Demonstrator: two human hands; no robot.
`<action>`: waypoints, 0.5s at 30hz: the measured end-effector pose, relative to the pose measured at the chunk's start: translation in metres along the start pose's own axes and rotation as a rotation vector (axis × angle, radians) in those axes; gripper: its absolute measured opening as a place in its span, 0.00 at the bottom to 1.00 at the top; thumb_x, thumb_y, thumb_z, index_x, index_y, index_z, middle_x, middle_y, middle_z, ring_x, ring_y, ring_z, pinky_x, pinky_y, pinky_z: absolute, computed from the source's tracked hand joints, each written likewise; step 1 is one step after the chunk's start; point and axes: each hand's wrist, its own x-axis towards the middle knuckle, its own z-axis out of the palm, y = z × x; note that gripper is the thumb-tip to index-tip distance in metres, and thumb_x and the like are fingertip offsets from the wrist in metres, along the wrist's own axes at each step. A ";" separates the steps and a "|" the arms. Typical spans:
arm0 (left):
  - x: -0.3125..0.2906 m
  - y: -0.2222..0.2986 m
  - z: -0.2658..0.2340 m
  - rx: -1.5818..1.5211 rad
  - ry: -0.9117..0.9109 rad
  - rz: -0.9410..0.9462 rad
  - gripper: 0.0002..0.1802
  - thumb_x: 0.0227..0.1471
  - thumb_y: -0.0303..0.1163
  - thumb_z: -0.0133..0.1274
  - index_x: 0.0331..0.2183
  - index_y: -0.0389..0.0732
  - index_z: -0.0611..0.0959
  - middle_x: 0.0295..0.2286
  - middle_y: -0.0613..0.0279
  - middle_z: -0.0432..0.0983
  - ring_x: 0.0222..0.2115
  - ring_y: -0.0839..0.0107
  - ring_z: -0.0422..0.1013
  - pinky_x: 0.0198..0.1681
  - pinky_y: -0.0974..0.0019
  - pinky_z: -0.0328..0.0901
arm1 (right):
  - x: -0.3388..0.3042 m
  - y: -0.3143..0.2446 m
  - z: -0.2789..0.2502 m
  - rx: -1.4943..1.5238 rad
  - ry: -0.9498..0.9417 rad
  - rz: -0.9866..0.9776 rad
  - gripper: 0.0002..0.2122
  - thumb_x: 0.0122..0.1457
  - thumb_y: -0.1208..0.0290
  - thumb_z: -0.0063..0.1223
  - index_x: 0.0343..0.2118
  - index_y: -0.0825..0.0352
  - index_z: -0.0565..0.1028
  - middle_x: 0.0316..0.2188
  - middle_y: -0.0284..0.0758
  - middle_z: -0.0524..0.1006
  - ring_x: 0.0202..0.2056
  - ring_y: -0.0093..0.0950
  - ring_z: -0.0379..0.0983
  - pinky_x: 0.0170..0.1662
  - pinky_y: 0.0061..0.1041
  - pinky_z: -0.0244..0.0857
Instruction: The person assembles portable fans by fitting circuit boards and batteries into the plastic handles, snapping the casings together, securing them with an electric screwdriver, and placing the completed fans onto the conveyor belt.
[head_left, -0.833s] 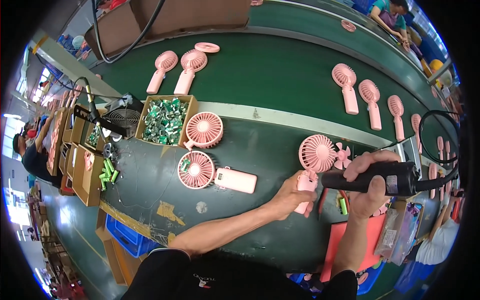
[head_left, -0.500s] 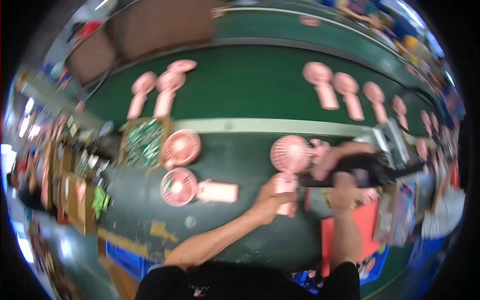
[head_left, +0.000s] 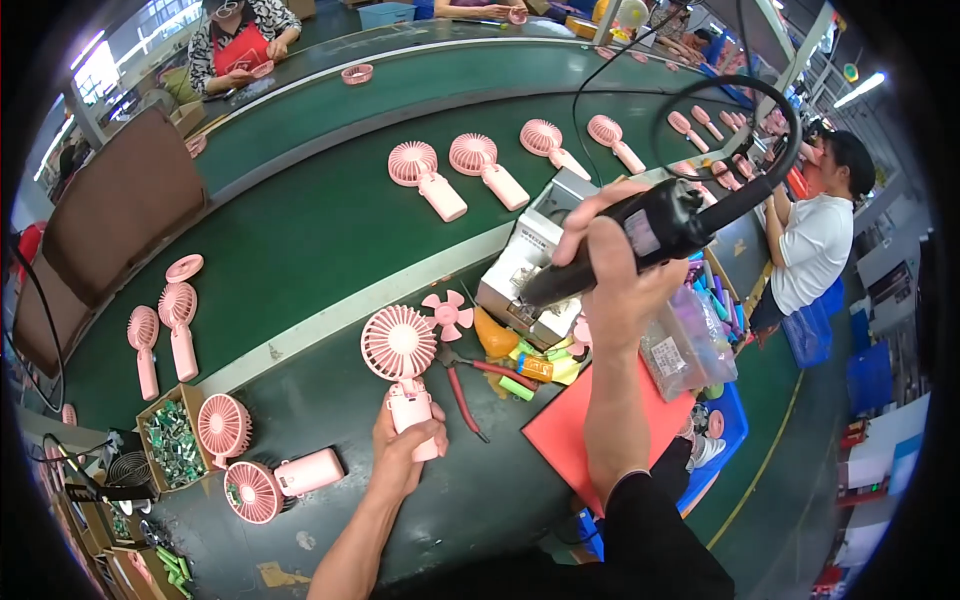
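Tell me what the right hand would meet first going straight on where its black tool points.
Probably the white metal machine, which the black tool overlaps in view; depth is unclear.

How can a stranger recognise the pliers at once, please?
On the dark bench, find the held pink fan. The pliers lie just to its right, nearer the person than the pink propeller. Only they have two red handles, spread in a V.

Short black fabric right sleeve [head_left: 662,535], seen on my remote feed, black cloth garment front [head_left: 490,584], bare left forearm [head_left: 358,540], bare left hand [head_left: 398,448], bare right forearm [head_left: 615,415], bare right hand [head_left: 620,280].
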 end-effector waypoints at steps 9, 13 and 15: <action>0.000 -0.002 -0.004 0.030 -0.003 0.015 0.26 0.44 0.18 0.51 0.47 0.39 0.65 0.29 0.54 0.71 0.21 0.68 0.70 0.22 0.66 0.67 | 0.005 0.015 0.008 -0.051 0.012 0.207 0.03 0.53 0.80 0.51 0.29 0.73 0.70 0.18 0.36 0.73 0.17 0.23 0.70 0.22 0.19 0.63; 0.002 -0.004 -0.007 0.017 -0.055 0.011 0.27 0.45 0.18 0.52 0.48 0.38 0.65 0.29 0.54 0.70 0.19 0.67 0.70 0.18 0.65 0.66 | -0.004 0.018 0.009 0.153 -0.083 0.321 0.08 0.57 0.77 0.47 0.39 0.74 0.68 0.24 0.40 0.75 0.17 0.25 0.70 0.22 0.23 0.66; 0.004 -0.004 -0.004 0.017 -0.082 -0.015 0.25 0.45 0.18 0.52 0.47 0.37 0.65 0.29 0.55 0.70 0.19 0.67 0.71 0.17 0.65 0.66 | -0.014 0.019 0.010 0.278 -0.152 0.308 0.12 0.61 0.69 0.46 0.41 0.73 0.67 0.27 0.42 0.74 0.18 0.27 0.70 0.22 0.26 0.68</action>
